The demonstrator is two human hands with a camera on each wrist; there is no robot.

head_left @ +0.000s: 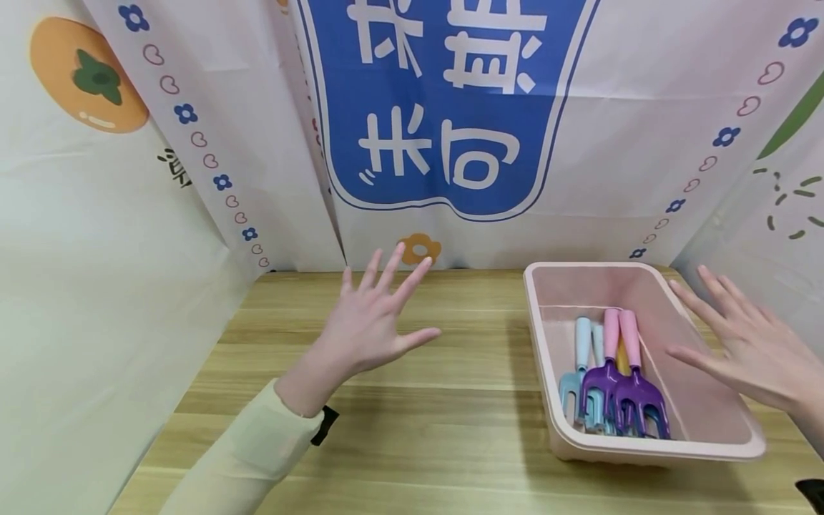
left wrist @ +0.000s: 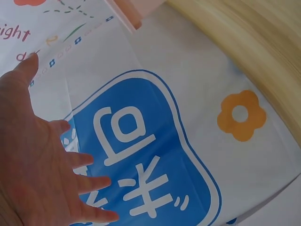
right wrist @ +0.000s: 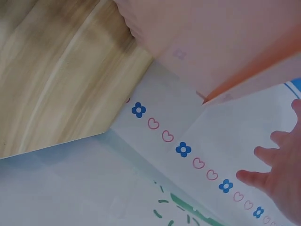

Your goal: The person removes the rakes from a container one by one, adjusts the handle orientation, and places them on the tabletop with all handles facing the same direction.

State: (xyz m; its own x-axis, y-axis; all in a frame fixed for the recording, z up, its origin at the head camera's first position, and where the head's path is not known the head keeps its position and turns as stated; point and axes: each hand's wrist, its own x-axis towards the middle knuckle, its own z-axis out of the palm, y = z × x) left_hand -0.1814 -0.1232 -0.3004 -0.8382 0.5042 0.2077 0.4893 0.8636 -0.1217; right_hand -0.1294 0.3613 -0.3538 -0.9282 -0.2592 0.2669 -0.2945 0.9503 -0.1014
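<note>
My left hand (head_left: 370,322) is held over the left half of the wooden table, fingers spread wide and nothing in them. In the left wrist view the same hand (left wrist: 47,165) shows its empty palm and splayed fingers. My right hand (head_left: 749,343) is at the right side of a pink plastic bin (head_left: 714,443), its fingers straight and spread, overlapping the bin's rim in the head view. Inside the bin lie several small garden hand forks: purple ones with pink handles (head_left: 629,340) over light blue ones (head_left: 582,343). A yellow handle (head_left: 622,357) shows between them, its lower part hidden.
The wooden table (head_left: 438,443) ends at a printed cloth backdrop (head_left: 489,243) behind, with cloth walls (head_left: 96,286) at both sides. The bin stands on the table's right part, close to the back edge. A black strap (head_left: 325,425) sits at the left sleeve.
</note>
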